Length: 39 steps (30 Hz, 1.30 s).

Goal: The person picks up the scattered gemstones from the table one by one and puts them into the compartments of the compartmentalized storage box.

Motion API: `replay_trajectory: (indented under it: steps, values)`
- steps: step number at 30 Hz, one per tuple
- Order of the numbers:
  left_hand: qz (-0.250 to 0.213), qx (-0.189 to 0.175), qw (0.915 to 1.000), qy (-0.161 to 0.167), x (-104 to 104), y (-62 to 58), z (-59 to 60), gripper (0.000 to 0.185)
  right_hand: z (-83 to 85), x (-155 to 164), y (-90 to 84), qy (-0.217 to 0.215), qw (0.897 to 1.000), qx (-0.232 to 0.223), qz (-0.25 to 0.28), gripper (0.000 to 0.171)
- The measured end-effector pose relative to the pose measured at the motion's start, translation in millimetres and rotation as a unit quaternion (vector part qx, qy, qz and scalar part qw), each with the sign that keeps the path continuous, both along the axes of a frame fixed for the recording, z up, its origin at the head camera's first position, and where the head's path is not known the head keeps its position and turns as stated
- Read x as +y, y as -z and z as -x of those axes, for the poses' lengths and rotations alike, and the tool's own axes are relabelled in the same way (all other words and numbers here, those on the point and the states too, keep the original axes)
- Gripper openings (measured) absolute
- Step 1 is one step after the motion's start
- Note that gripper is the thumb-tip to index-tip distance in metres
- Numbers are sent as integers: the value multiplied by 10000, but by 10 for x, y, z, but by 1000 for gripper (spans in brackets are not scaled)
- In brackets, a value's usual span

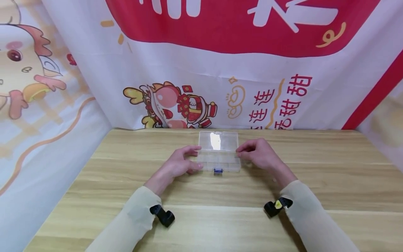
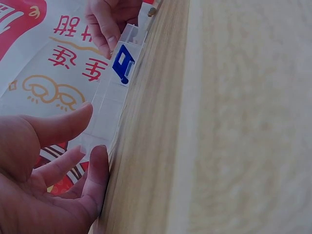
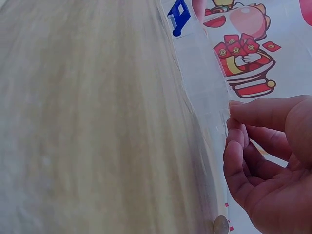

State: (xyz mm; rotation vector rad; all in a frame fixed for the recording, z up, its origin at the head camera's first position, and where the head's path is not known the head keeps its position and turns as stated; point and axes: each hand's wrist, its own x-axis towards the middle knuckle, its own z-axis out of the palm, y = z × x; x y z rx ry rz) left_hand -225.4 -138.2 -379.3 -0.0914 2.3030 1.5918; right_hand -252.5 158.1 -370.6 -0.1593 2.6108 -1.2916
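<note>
Tabletop (image 1: 217, 224), clear box (image 1: 219, 159), between left grip (image 1: 181, 162) and right grip (image 1: 259, 154)

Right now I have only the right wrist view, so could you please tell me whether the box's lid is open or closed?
Observer: It is open; the head view shows the clear lid on the far side of the box.
Operator: Thank you. And what is at the end that my picture cuts off?
Observer: The left hand, with its thumb by the near corner and its fingers farther back.
Operator: Understood. Could you also say where along the near side the blue clip sits?
Observer: About midway between the two ends, as the head view shows the whole of that side.
</note>
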Motion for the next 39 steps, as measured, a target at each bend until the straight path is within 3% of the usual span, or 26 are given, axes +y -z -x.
replay_trajectory:
  steps: [11, 39]
  values:
    - [-7, -6, 10000, 8, 0, -7, -11, 71, -8, -16, 8, -23, 9999, -39, 109, 20]
    - [142, -20, 9999, 53, -12, -2, 27, 69, -18, -108, -29, -127, 9980, 261, -554, 13]
